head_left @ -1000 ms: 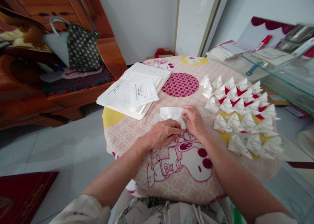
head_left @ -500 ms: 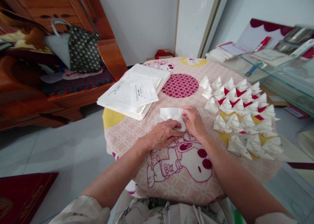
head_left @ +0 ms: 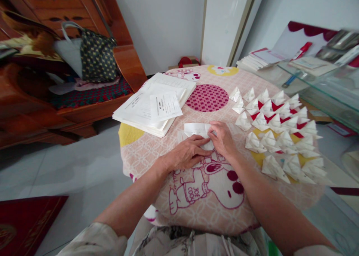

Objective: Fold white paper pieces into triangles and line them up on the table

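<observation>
A small piece of folded white paper [head_left: 195, 128] lies on the cloth-covered table between my hands. My left hand [head_left: 188, 151] rests over its near part, fingers curled and pressing it against the cloth. At its right end, my right hand [head_left: 221, 137] pinches the edge between thumb and fingers. The fingers hide much of the paper's near and right side. To the right stand rows of pointed folded-paper pieces [head_left: 270, 140]. A stack of printed sheets [head_left: 131, 110] lies at the table's left, with a smaller printed slip [head_left: 164, 107] on top.
The round table wears a pink patterned tablecloth [head_left: 207, 207]. A glass shelf [head_left: 314, 82] overhangs the right side, near a stack of papers [head_left: 254, 59]. At left, a wooden bench [head_left: 81, 115] holds a patterned bag [head_left: 98, 57]. A red box [head_left: 28, 222] is at lower left.
The fingers of my left hand have shifted slightly on the paper. My right hand keeps its pinch in nearly the same spot. The whole view has moved a little.
</observation>
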`<state>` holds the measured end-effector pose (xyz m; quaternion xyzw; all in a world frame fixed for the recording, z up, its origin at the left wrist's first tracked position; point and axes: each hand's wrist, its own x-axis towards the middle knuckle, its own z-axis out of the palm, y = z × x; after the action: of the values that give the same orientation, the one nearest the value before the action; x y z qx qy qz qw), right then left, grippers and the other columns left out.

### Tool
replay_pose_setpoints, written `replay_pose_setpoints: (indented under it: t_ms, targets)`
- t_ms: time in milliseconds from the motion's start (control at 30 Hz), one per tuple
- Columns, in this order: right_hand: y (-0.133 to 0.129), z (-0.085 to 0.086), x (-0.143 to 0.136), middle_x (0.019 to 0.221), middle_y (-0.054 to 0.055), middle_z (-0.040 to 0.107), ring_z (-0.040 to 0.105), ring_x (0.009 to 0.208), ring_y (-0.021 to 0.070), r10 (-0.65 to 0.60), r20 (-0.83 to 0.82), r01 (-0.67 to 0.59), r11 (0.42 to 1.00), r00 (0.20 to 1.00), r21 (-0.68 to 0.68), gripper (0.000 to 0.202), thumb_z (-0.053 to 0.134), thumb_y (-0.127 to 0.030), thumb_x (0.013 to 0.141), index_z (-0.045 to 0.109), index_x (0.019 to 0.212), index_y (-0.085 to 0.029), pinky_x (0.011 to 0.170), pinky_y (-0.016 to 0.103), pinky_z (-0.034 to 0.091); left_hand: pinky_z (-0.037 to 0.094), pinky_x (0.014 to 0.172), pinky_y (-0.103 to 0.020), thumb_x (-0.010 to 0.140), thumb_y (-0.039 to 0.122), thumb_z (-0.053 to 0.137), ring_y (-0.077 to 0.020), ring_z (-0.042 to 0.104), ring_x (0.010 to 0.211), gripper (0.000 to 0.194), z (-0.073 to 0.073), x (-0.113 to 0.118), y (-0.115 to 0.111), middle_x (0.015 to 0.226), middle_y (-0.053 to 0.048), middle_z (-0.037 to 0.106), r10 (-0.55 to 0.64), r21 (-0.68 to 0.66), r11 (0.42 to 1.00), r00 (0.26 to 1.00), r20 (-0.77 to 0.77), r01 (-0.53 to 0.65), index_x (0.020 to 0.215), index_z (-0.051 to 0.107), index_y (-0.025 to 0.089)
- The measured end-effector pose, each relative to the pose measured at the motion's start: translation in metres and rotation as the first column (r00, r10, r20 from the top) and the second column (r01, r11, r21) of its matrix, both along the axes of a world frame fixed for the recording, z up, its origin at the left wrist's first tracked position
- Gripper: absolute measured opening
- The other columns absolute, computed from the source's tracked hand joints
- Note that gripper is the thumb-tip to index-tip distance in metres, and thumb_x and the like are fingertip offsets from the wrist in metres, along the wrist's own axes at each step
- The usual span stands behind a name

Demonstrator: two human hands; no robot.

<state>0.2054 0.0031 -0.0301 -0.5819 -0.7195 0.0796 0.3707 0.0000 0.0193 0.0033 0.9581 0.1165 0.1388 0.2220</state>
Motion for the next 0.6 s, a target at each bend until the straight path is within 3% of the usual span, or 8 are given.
replay_pose_setpoints:
  t_ms: [233, 433, 600]
  targets:
    - [0.002, -0.003, 0.000, 0.112, 0.012, 0.067, 0.059, 0.110, 0.0283, -0.023, -0.021, 0.023, 0.999, 1.000, 0.024, 0.013, 0.056, -0.010, 0.082, 0.062, 0.078, -0.021, 0.101, 0.048, 0.046, 0.040, 0.111, -0.047, 0.092, 0.019, 0.054, -0.0284, 0.051, 0.126, 0.034, 0.004, 0.001, 0.001, 0.145, -0.010, 0.054, -0.018, -0.013, 1.000, 1.000, -0.023, 0.018, 0.121, 0.071, 0.024]
    - [-0.007, 0.021, 0.005, 0.114, 0.010, 0.070, 0.062, 0.110, 0.0260, -0.080, -0.125, 0.097, 0.986, 0.989, 0.136, 0.015, 0.056, -0.014, 0.083, 0.068, 0.086, -0.022, 0.099, 0.044, 0.049, 0.042, 0.108, -0.049, 0.092, 0.020, 0.056, -0.0297, 0.051, 0.127, 0.034, 0.000, 0.000, 0.001, 0.147, -0.011, 0.053, 0.016, 0.012, 1.000, 0.999, -0.043, -0.016, 0.122, 0.071, 0.025]
    - [-0.016, 0.032, 0.012, 0.080, 0.005, 0.072, 0.065, 0.079, 0.0213, -0.052, -0.114, 0.056, 0.998, 0.992, 0.027, 0.016, 0.057, -0.014, 0.081, 0.072, 0.079, -0.022, 0.075, 0.035, 0.053, 0.041, 0.109, -0.048, 0.092, 0.020, 0.056, -0.0292, 0.050, 0.129, 0.036, -0.002, -0.001, 0.001, 0.148, -0.010, 0.052, 0.016, 0.012, 1.000, 0.999, -0.043, -0.015, 0.124, 0.070, 0.026]
